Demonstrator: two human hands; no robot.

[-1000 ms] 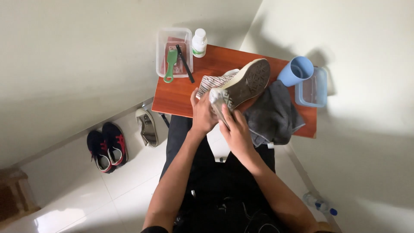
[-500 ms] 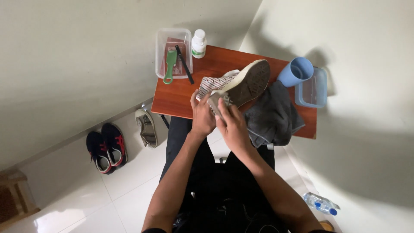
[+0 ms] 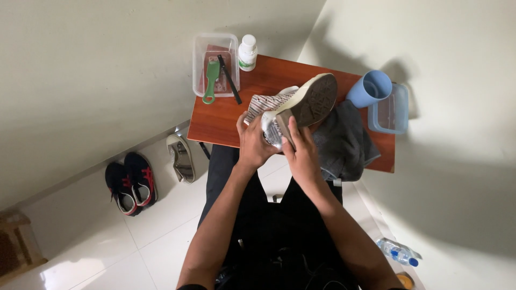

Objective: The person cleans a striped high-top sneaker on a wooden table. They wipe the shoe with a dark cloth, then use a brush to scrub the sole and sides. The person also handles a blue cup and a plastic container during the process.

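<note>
A patterned canvas sneaker [image 3: 301, 102] with a pale rubber sole is held tilted above the near edge of a small reddish wooden table [image 3: 226, 115], sole facing up and right. My left hand [image 3: 252, 142] grips its heel end from the left. My right hand [image 3: 301, 153] presses a small white cloth or wipe [image 3: 270, 129] against the toe or heel rim of the sneaker. A dark grey towel [image 3: 344, 142] lies under and right of the shoe.
A clear tub [image 3: 201, 53] with a green brush [image 3: 212, 78] and a black tool [image 3: 229, 78] sits at the table's back left, beside a white bottle [image 3: 247, 52]. A blue cup [image 3: 370, 88] and clear container [image 3: 391, 110] stand right. Shoes [image 3: 130, 182] lie on the tiled floor.
Both hands shifted slightly along the sneaker's end while holding it; the shoe stays tilted over the table edge.
</note>
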